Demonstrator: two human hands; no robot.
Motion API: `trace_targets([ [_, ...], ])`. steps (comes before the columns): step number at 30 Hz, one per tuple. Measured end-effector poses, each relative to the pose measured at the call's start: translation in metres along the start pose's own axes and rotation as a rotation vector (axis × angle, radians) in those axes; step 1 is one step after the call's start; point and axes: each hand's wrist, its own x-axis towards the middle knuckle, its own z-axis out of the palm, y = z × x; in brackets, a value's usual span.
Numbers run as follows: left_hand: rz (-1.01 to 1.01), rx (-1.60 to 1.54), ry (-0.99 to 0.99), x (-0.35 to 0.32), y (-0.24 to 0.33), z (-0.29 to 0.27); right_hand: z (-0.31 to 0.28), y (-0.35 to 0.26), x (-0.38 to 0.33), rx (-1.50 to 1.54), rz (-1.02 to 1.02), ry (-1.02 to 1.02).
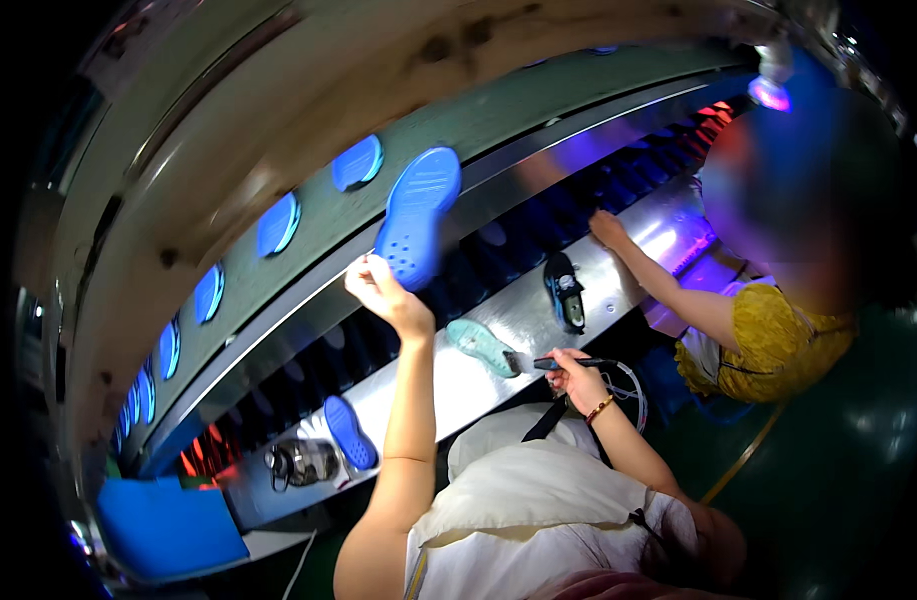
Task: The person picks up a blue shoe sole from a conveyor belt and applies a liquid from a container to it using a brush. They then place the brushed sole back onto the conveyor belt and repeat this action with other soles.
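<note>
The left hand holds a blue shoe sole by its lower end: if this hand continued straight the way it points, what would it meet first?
The left hand points up toward the grey-green belt, so it would probably reach that belt beside the blue shoe sole. Depth is unclear here.

A blue shoe sole (416, 215) with ridged tread is held up by its heel end, tread facing the viewer, toe pointing up over the conveyor. A thin dark pen-like tool (569, 363) lies level in the other hand's grip.

head-worn fisheye, looking down, near metal workbench (619, 290)
</note>
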Motion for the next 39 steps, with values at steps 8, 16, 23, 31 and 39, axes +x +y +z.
trace_targets([
  [8, -1.122, -0.59, -0.504, -0.012, 0.049, -0.083, 0.013, -0.007, -0.005, -0.097, -0.068, -0.068],
  [16, -1.426, -0.331, -0.712, -0.054, 0.077, -0.146, 0.049, -0.02, -0.004, 0.003, -0.215, -0.182],
  [23, -1.51, -0.747, -0.395, -0.063, 0.083, -0.134, 0.134, -0.027, -0.009, -0.254, -0.334, -0.457],
  [31, -1.435, -0.674, -0.264, -0.072, 0.08, -0.139, 0.177, -0.026, 0.014, -0.498, -0.464, -0.372],
  [39, -1.216, -0.358, -0.004, -0.056, 0.071, -0.156, 0.197, 0.01, -0.029, -1.074, -1.033, -0.567],
])
